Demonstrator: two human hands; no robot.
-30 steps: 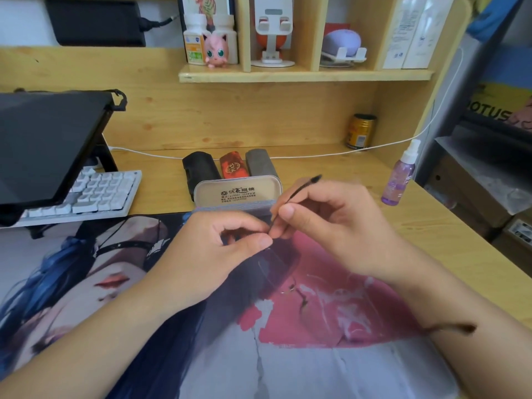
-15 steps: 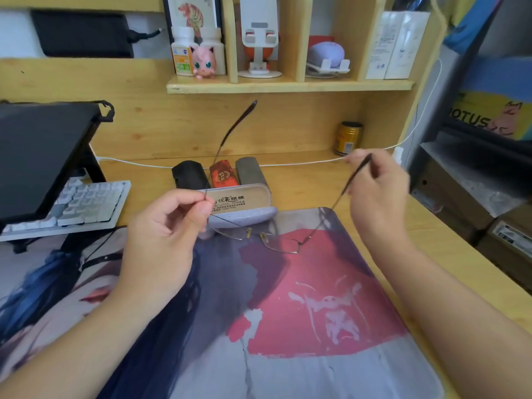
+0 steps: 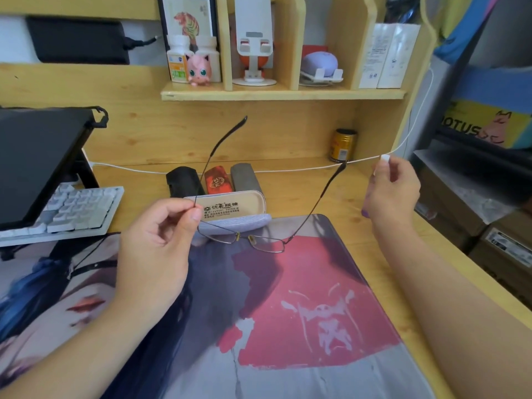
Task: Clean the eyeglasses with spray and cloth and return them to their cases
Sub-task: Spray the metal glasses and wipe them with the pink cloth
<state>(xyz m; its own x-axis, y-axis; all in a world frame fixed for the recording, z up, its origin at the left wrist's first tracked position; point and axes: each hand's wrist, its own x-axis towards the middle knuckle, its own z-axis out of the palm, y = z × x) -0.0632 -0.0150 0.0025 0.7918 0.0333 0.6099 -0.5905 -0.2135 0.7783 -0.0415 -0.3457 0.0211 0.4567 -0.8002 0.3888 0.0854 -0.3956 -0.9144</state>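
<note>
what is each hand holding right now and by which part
The left hand pinches the eyeglasses by one temple arm. The right hand grips the spray bottle at its neck.

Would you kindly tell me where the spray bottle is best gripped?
Judging by its upright pose, grip the spray bottle round its body below the white cap, coming from the near side, where the right hand already is; the body is mostly hidden behind it.

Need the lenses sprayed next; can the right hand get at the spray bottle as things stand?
Probably yes. The right hand is against the spray bottle, its white cap showing above the hand, with nothing between; whether it grips yet is unclear.
</note>
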